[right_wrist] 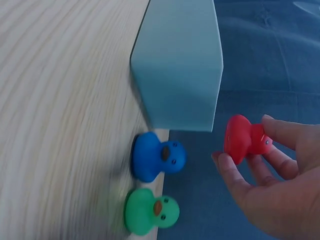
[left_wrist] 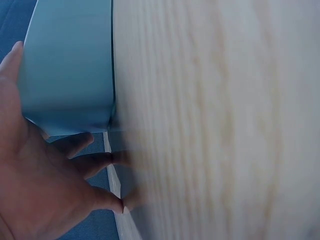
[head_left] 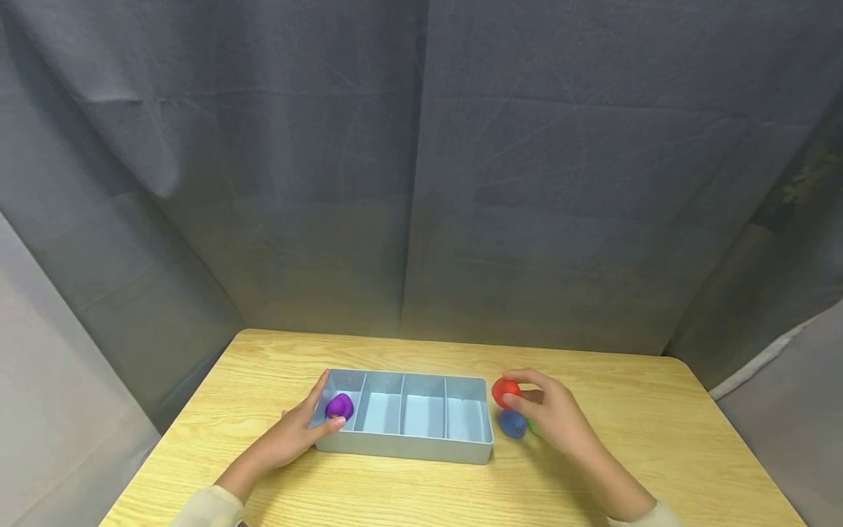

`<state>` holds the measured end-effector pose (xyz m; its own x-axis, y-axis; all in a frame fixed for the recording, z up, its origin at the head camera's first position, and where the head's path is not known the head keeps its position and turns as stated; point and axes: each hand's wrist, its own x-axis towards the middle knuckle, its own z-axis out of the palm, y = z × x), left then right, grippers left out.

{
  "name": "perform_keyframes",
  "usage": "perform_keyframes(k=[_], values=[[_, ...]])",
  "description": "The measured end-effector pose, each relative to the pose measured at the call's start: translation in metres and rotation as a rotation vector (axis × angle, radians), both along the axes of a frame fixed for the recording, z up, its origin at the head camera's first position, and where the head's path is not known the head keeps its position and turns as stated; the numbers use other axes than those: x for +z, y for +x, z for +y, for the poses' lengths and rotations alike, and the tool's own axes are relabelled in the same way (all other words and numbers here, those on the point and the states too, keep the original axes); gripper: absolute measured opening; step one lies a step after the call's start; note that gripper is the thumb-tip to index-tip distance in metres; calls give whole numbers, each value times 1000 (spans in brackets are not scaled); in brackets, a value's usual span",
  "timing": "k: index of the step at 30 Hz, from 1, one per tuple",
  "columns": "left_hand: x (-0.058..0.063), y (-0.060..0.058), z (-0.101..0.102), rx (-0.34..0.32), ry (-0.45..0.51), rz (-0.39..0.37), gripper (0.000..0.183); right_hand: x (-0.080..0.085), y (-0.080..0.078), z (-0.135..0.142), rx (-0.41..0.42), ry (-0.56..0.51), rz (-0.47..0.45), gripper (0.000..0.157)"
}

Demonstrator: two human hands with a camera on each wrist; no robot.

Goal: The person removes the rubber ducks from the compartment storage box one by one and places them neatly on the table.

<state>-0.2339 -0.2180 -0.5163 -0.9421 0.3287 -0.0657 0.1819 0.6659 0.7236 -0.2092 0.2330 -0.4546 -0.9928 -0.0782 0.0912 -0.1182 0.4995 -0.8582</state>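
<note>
A light blue divided box (head_left: 403, 443) lies on the table, its row of compartments facing up. At its left end my left hand (head_left: 293, 438) holds the box, thumb over the front rim and fingers along the end wall. A purple rubber duck (head_left: 340, 406) sits in the leftmost compartment. Between thumb and fingers, my right hand (right_wrist: 272, 185) pinches a red rubber duck (right_wrist: 245, 139), raised just off the box's right end. Below it stand a blue rubber duck (right_wrist: 150, 157) and a green rubber duck (right_wrist: 145, 212); in the head view the right hand mostly hides the green one.
The wooden table (head_left: 276, 366) reaches out past the box on all sides. Grey curtains (head_left: 421, 219) hang behind the table and along both sides of it.
</note>
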Motion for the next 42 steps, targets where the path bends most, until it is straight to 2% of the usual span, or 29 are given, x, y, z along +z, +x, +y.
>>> perform_keyframes(k=[9, 16, 22, 38, 42], values=[[-3, -1, -1, 7, -4, 3, 94, -2, 4, 21, -37, 16, -29, 42], [-1, 1, 0, 6, 5, 3, 93, -6, 8, 39, -58, 75, 0, 43], [-2, 1, 0, 7, -6, 2, 94, -8, 13, 54, -70, 94, -17, 46], [-2, -1, -1, 0, -2, -1, 94, -27, 17, 90, -77, 188, 19, 42], [-3, -2, -1, 0, -8, 1, 95, -32, 16, 97, -78, 200, -7, 43]])
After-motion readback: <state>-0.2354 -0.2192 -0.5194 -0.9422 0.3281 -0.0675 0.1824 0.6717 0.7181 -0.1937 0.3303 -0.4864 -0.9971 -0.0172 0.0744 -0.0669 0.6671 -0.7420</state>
